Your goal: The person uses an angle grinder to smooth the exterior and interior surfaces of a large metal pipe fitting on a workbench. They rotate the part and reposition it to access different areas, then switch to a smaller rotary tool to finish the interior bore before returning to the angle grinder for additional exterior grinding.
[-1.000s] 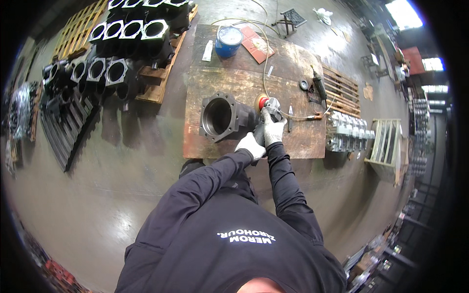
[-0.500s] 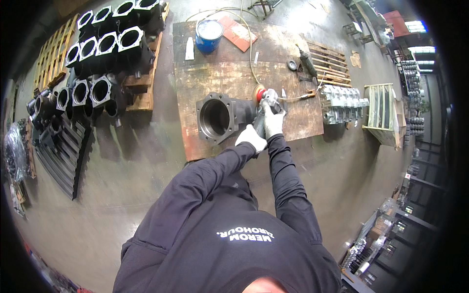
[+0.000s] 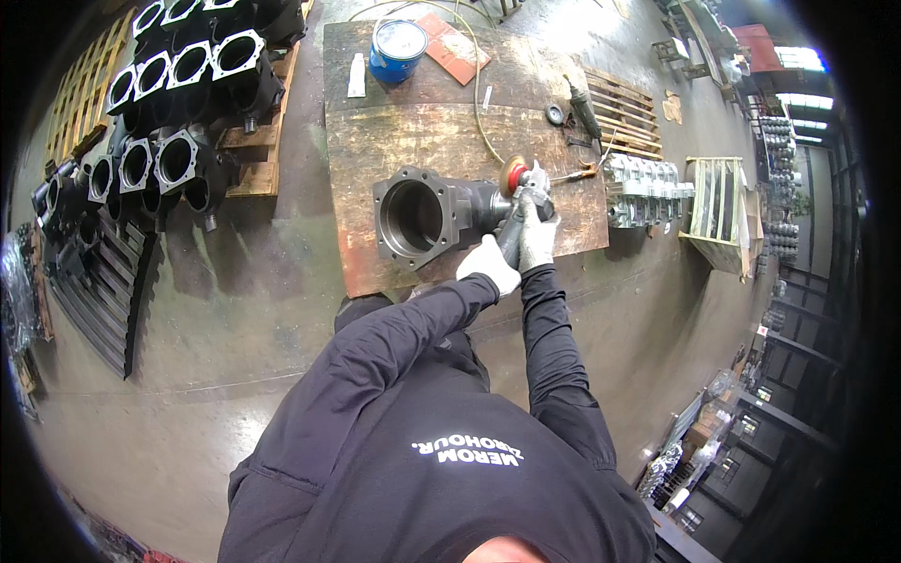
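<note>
An angle grinder (image 3: 510, 241) with a red and tan round disc (image 3: 513, 175) is held in both my white-gloved hands. My left hand (image 3: 489, 266) wraps round the rear of its dark body. Closer to the tool's head, my right hand (image 3: 538, 236) is closed on it. The disc sits against or just beside the right end of a dark metal casting (image 3: 449, 208); contact cannot be made out. That casting lies on its side on a worn wooden tabletop (image 3: 375, 141), its wide flanged bore facing left.
On the tabletop stand a blue can (image 3: 396, 52), a white tube (image 3: 357, 75) and a red sheet (image 3: 452, 49). A second power tool (image 3: 584, 108) lies far right, and a thin hose (image 3: 481, 103) crosses the top. Dark castings (image 3: 178, 84) fill pallets at left; silvery castings (image 3: 648, 192) stand right.
The disc has shifted slightly right along the casting's end, and the grinder tilts a little more. Both hands keep their hold. The whole view has drifted a little.
</note>
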The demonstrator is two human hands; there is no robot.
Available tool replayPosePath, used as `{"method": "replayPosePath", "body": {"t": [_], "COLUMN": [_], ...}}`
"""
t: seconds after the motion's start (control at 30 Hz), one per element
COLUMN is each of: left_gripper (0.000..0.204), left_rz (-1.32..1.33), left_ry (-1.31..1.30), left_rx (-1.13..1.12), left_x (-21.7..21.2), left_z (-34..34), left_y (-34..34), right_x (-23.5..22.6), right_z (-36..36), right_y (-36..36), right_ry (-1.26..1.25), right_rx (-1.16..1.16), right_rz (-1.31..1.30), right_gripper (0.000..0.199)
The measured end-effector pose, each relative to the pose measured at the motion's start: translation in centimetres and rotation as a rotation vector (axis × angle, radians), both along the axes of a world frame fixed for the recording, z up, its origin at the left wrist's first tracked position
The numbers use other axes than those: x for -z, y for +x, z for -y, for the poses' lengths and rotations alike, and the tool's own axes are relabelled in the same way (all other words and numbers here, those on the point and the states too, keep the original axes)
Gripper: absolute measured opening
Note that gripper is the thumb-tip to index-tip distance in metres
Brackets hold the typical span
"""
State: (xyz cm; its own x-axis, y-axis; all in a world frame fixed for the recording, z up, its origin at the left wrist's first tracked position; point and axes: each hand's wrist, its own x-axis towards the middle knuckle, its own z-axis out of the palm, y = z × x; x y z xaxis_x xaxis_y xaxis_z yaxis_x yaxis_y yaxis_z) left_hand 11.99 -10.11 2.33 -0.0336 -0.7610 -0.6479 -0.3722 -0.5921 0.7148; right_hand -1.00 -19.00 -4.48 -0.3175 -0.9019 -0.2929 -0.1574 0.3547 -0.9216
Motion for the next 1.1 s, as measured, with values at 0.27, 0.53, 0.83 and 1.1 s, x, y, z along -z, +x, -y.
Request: {"method": "replayPosePath", "body": {"t": [0.27,0.53,0.83,1.1], "left_gripper": [0.077,0.07,0.077,0.072], "left_rz": [0.009,-0.011,0.059,-0.066], "left_ry": [0.013,-0.031,-0.018,-0.118], "left_rx": [0.001,0.011,-0.045,0.085], "left_x": [0.6,-0.3,0.7,-0.7], "left_z": [-1.4,-1.9,-3.1,-1.3], "left_y": [0.9,-1.0,-1.1,-3.3], "right_x": [2.8,-4.5,-5.0,-5.7], "right_z": [-1.4,-2.5,-3.4,-2.1], "right_y": [1.4,1.6,3.6,-1.8], "right_ry": [0.008,0.085,0.007,-0.121], "right_rx": [0.008,0.032,-0.034,0.039], "right_rz": [-0.151,-0.028,-0.036,-0.147], "right_gripper": [0.077,0.079,0.086,0.095]}}
